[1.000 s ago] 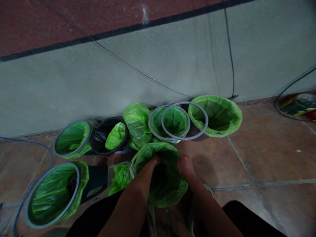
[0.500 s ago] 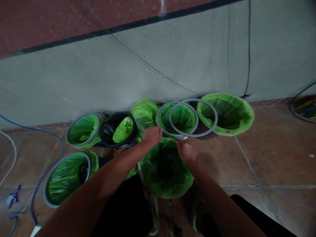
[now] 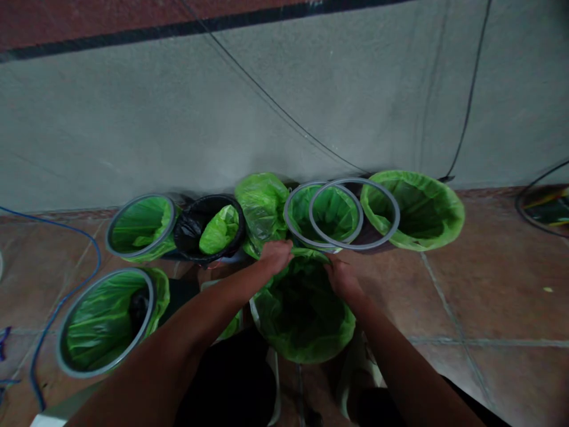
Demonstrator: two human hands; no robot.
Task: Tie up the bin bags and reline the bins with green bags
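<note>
Between my knees stands a bin lined with a green plastic bag [image 3: 306, 350], its mouth facing me and its inside dark. My left hand [image 3: 278, 255] is closed on the bag's far edge, left of its middle. To the right, my right hand [image 3: 342, 279] grips the same edge with its fingers curled over the rim. Just beyond my hands is another green-lined bin [image 3: 302, 222] with a grey rim ring. A loose grey ring [image 3: 355, 181] overlaps that bin and the wide green-lined bin [image 3: 438, 213] at its right.
Left of my hands are a bulging green bag [image 3: 262, 204], a black-lined bin [image 3: 184, 234] holding a green bag, and two ringed green-lined bins [image 3: 171, 228], [image 3: 62, 350]. A blue hose [image 3: 66, 296] crosses the tiled floor. Behind runs a grey wall [image 3: 178, 130] with cables.
My view has tilted and shifted slightly. Both hands remain on the bag's far edge, with only a slight movement along it. The surrounding bins and loose ring stay in place.
</note>
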